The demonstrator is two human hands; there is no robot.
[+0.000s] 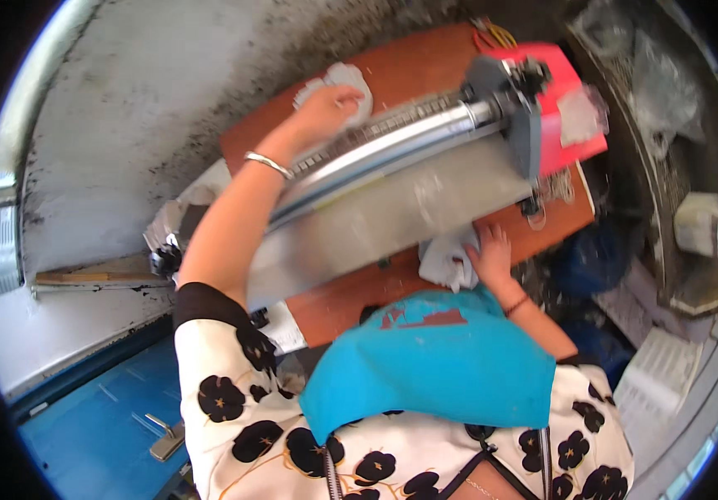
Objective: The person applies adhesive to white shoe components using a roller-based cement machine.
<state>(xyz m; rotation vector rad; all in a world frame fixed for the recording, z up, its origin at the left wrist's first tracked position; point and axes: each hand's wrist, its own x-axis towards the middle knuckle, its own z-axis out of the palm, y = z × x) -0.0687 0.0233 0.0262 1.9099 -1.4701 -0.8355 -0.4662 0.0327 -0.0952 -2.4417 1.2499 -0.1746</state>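
Observation:
A long machine with a metal bar and a red end housing lies slantwise across a reddish-brown board. On its far side my left hand reaches over the bar, fingers curled onto a crumpled white cloth. My right hand rests on the near side of the board, fingers apart, its thumb side touching a second white cloth. The machine's greyish sloping plate lies between my hands; its left part is blurred.
The brown board runs along the near side. Yellow and red wires are behind the red end. A mottled grey wall stands at far left, a blue panel with a metal latch below. Clear plastic bags hang at right.

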